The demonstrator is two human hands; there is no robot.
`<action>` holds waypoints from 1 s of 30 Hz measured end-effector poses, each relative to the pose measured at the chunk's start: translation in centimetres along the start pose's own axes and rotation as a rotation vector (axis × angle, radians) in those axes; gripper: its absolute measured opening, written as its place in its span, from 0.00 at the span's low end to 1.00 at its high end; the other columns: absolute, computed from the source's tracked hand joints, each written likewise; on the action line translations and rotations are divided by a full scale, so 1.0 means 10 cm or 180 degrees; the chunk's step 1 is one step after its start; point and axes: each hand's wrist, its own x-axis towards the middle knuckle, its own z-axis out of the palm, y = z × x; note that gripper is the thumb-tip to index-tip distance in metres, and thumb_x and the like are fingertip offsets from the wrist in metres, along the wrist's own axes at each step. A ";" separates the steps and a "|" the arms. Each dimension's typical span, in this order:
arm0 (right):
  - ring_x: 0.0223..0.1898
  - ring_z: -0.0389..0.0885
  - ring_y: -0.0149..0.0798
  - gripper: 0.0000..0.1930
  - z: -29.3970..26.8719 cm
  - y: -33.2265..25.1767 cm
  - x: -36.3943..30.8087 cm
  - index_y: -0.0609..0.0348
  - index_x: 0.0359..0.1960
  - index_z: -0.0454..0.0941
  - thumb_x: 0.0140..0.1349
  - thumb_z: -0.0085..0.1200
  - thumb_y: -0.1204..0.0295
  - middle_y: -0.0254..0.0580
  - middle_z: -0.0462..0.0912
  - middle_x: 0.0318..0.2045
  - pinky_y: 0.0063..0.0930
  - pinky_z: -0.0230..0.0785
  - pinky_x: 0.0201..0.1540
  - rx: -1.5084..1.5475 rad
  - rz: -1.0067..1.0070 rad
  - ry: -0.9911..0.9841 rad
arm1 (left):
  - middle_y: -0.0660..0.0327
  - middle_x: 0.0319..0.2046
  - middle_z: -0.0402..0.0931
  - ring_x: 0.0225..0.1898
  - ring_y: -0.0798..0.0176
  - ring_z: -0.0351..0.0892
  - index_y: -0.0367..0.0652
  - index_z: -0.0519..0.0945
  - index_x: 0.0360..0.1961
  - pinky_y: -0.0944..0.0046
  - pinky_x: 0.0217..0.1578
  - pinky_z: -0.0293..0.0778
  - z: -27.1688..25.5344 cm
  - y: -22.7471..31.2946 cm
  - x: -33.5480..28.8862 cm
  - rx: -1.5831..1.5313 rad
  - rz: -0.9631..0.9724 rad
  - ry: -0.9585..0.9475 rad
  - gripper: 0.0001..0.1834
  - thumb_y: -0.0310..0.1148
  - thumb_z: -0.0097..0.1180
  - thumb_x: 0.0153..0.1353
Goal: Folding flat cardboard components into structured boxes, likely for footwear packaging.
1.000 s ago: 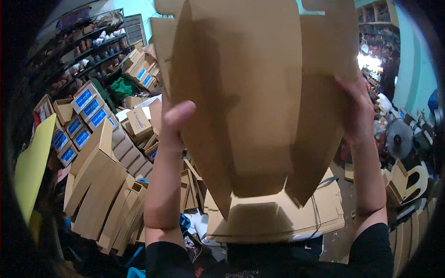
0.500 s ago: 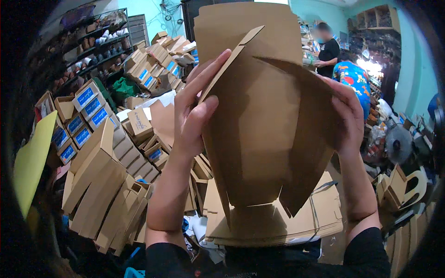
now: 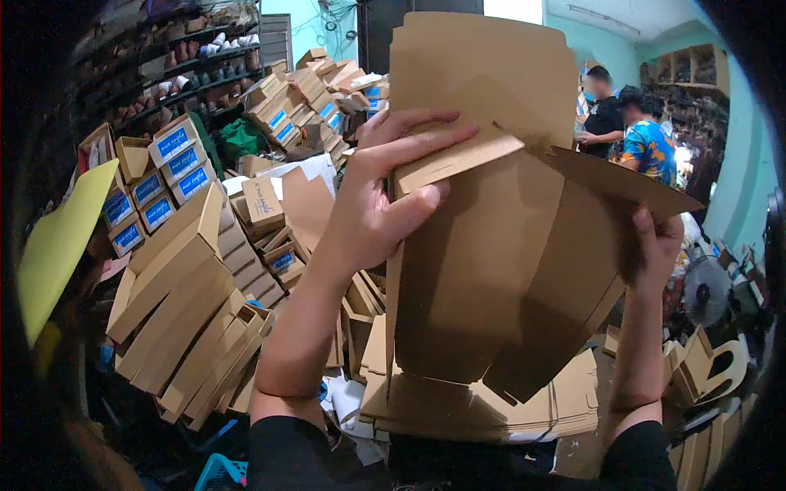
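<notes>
I hold a flat brown cardboard box blank [image 3: 483, 245] upright in front of me. My left hand [image 3: 381, 204] grips its left edge and presses a narrow side flap [image 3: 454, 162] inward with the fingers. My right hand [image 3: 655, 245] holds the right side, where a wide flap [image 3: 622, 184] bends out toward me. Below the blank lies a stack of flat cardboard blanks [image 3: 491, 405] on my lap or a low surface.
Rows of folded brown boxes [image 3: 184, 303] lean at the left, with blue-labelled boxes [image 3: 155, 188] piled behind them. Shelves [image 3: 188, 57] line the far left wall. Two people [image 3: 626, 131] stand at the back right. A fan [image 3: 706, 290] sits at the right.
The blank has come lower and closer. My left hand has folded the left side flap further inward, and the right flap has swung out.
</notes>
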 end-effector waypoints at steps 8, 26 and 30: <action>0.44 0.80 0.28 0.08 0.37 -0.37 0.02 0.68 0.44 0.83 0.65 0.62 0.77 0.39 0.86 0.42 0.25 0.69 0.53 -0.0620 -0.0234 -0.0366 | 0.48 0.64 0.71 0.68 0.45 0.65 0.46 0.81 0.63 0.46 0.71 0.52 0.07 -0.08 -0.17 0.0103 0.0217 0.0147 0.38 0.49 0.53 0.49; 0.53 0.85 0.59 0.15 0.37 -0.21 -0.06 0.70 0.46 0.81 0.68 0.61 0.67 0.63 0.85 0.47 0.59 0.72 0.64 -0.0178 -0.1330 -0.1163 | 0.42 0.71 0.65 0.73 0.42 0.61 0.47 0.79 0.65 0.39 0.73 0.33 -0.02 -0.03 -0.25 0.0165 0.0525 0.0061 0.41 0.55 0.53 0.50; 0.50 0.87 0.57 0.07 0.43 -0.19 -0.13 0.68 0.40 0.83 0.62 0.58 0.78 0.60 0.87 0.42 0.58 0.75 0.62 -0.0107 -0.1462 -0.0825 | 0.41 0.69 0.69 0.71 0.43 0.65 0.47 0.81 0.63 0.38 0.73 0.32 -0.07 0.09 -0.27 0.0458 0.0762 -0.0087 0.40 0.56 0.53 0.51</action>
